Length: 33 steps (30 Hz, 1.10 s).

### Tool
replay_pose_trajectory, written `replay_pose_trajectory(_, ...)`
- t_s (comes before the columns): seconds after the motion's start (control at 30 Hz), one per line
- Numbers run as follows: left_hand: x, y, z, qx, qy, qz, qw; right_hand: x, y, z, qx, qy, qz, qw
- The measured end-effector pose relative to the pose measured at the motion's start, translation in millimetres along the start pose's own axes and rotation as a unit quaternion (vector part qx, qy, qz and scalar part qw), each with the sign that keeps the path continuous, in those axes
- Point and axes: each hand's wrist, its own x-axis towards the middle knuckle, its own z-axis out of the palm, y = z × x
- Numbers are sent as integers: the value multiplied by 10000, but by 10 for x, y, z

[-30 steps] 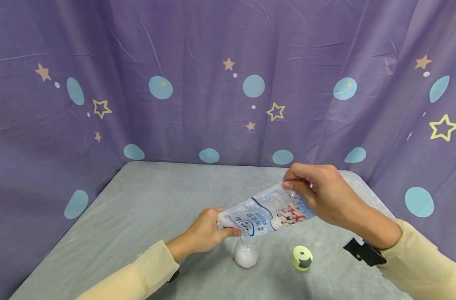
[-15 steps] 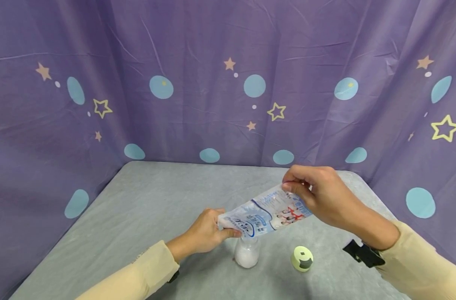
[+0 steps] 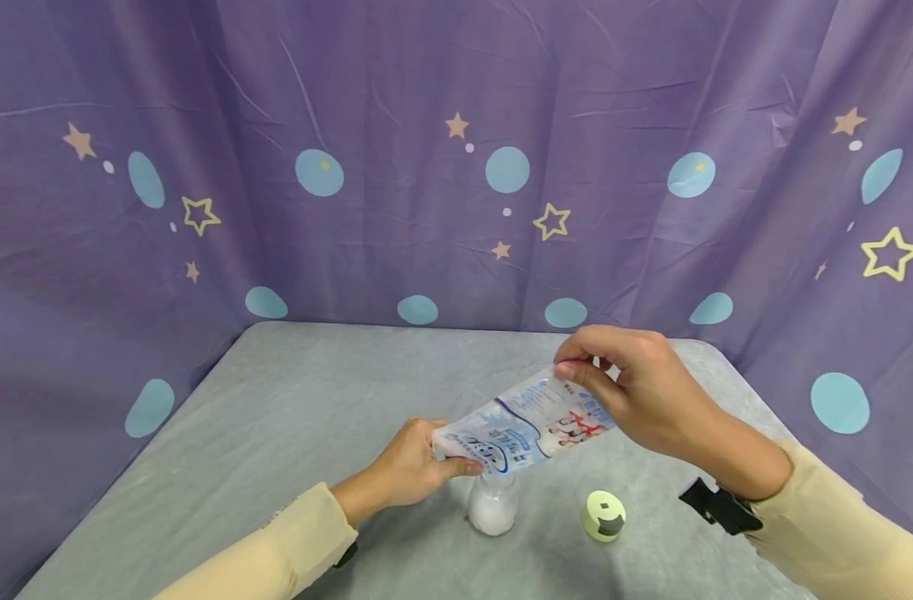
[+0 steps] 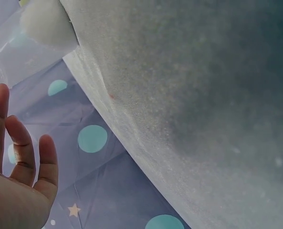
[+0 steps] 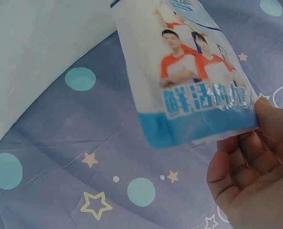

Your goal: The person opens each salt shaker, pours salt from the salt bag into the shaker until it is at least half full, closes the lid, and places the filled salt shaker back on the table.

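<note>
A blue-and-white printed plastic bag (image 3: pixel 527 425) slants across the middle of the head view, its right end raised. My right hand (image 3: pixel 644 387) pinches that upper corner between thumb and fingers. At the lower end, my left hand (image 3: pixel 414 462) grips the bag with the thumb in front, right at the mouth of a clear bottle (image 3: pixel 492 507). The bottle stands on the table and holds white grains or powder; the bag covers its mouth. In the right wrist view the bag's blue end (image 5: pixel 193 129) hangs beside my curled fingers (image 5: pixel 220 169).
A pale green round lid (image 3: pixel 604 517) with a dark patch lies on the grey table (image 3: pixel 336 375), right of the bottle. A purple curtain (image 3: pixel 396 100) with stars and dots stands behind the table and along both sides.
My right hand has shifted slightly left with the upper end of the bag. My left hand, the bottle and the lid stay in nearly the same place.
</note>
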Motion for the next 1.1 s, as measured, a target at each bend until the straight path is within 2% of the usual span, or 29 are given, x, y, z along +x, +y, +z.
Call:
replay_pose_trajectory(0.23, -8, -19, -4, -74, 37, 162, 9998, 13, -12, 28, 80, 70, -30, 9999)
replay_pose_trajectory(0.53, -26, -7, -5, -285, -1, -9, 9996, 30, -16, 55, 143, 120, -28, 9998)
replay_pose_trajectory(0.87, -19, -40, 2, -275, -37, 148, 9995, 17, 1, 57, 201, 148, 12, 9997)
replay_pose_trajectory(1.1, -24, -38, 5, -213, -42, 28, 9998, 10, 12, 49, 163, 102, 33, 9998)
